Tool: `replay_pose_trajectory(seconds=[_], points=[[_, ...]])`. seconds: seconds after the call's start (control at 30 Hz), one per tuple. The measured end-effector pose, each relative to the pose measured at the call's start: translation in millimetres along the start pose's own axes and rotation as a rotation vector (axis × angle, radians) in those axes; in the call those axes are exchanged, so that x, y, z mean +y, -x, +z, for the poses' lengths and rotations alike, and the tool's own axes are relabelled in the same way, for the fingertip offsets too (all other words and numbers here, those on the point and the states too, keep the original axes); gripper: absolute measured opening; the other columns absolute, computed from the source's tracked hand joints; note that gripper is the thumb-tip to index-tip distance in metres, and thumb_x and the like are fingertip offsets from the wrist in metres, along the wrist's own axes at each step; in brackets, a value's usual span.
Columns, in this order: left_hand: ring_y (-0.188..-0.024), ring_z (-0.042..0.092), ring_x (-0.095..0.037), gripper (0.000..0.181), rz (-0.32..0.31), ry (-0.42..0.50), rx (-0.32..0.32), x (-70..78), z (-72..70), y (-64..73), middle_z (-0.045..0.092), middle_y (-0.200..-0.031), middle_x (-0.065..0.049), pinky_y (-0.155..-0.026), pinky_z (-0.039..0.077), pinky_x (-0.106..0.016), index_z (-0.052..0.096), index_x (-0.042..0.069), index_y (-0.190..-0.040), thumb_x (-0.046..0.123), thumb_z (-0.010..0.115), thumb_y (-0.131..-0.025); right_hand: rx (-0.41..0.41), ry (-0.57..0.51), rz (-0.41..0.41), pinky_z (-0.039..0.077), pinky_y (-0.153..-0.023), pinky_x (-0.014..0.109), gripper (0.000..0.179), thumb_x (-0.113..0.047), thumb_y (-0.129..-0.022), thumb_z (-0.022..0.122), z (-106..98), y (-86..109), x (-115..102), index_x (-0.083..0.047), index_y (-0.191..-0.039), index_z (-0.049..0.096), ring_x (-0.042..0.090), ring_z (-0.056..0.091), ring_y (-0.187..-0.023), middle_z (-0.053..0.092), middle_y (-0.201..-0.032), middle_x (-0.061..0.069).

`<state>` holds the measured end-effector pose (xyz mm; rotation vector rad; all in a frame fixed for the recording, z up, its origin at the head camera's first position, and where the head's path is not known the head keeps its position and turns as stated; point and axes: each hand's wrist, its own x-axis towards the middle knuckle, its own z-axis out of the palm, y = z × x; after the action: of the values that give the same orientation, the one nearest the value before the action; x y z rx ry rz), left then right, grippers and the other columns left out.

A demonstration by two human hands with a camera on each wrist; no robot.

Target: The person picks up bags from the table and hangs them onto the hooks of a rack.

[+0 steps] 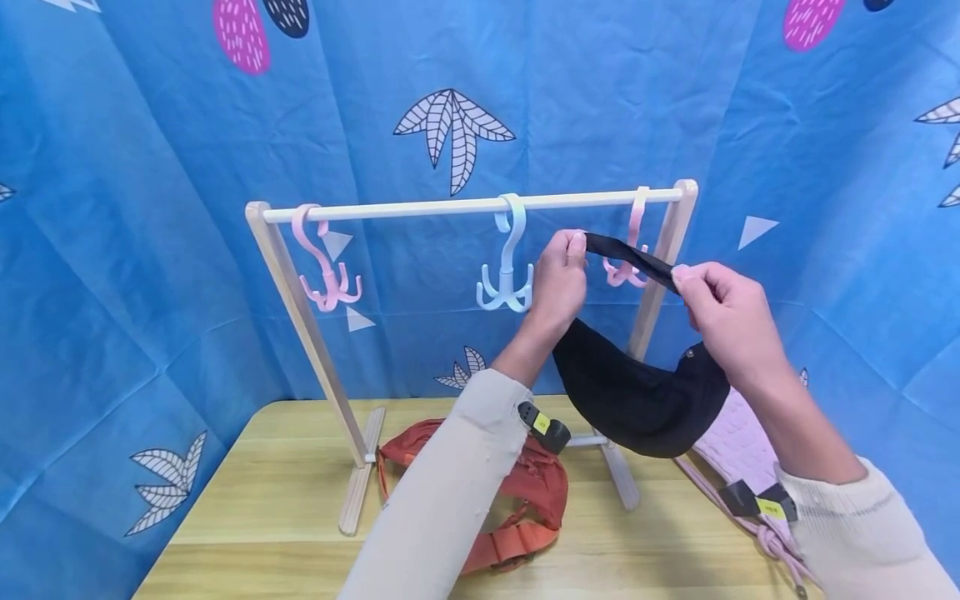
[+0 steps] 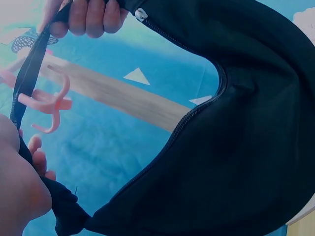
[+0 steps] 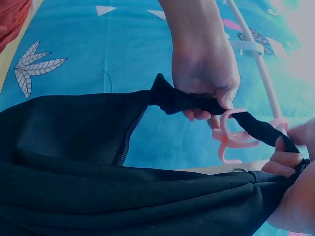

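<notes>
A black zippered shoulder bag (image 1: 637,392) hangs in the air from its strap (image 1: 626,250), which both hands stretch between them. My left hand (image 1: 558,279) pinches one end of the strap, and my right hand (image 1: 723,312) grips the other. Just behind the strap is the right pink hook (image 1: 625,271), hanging from the rack's white bar (image 1: 420,207). In the left wrist view the strap crosses in front of that pink hook (image 2: 51,103), with the bag's zipper curving below. The right wrist view shows the hook's prongs (image 3: 234,140) close beside the strap.
A light blue hook (image 1: 506,258) hangs mid-bar and another pink hook (image 1: 327,267) at left. A rust-red bag (image 1: 532,479) lies on the wooden table (image 1: 247,500) under the rack. A pink quilted bag (image 1: 742,437) lies at right, partly behind my arm.
</notes>
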<state>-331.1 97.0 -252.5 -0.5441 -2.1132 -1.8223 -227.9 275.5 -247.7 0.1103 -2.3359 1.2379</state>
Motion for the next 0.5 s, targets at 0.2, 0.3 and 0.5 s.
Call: replay_pose_trajectory(seconds=[0.2,0.3,0.5], points=[[-0.088,0.056,-0.015,0.032,0.007,0.006,0.009,-3.6,-0.5,2.3,0.056,-0.095,-0.008,-0.072,0.044,-0.024,0.06,0.008,-0.12,0.032,0.04,-0.114,0.145,0.177,-0.223,0.04,-0.052,0.023,0.045,-0.034,-0.095,0.076,7,4.5,-2,-0.008,-0.129,0.06,0.014,0.047,-0.058,0.054,-0.075,0.007],[-0.09,0.057,-0.017,0.032,0.01,0.001,0.023,-5.8,-0.2,6.5,0.055,-0.095,-0.005,-0.072,0.044,-0.024,0.059,0.008,-0.122,0.032,0.04,-0.113,0.261,0.259,-0.436,0.038,-0.059,0.018,0.038,-0.018,-0.091,0.081,9,1.7,-1,-0.002,-0.123,0.066,0.015,0.05,-0.062,0.062,-0.077,0.014],[-0.108,0.061,-0.025,0.032,0.043,0.008,0.028,-11.4,0.3,17.1,0.066,-0.116,-0.009,-0.082,0.047,-0.027,0.058,0.006,-0.128,0.029,0.042,-0.113,0.388,0.406,-0.688,0.042,-0.068,0.031,0.029,-0.006,-0.087,0.081,7,-6.5,5,0.004,-0.113,0.074,0.034,0.06,-0.076,0.072,-0.089,0.024]])
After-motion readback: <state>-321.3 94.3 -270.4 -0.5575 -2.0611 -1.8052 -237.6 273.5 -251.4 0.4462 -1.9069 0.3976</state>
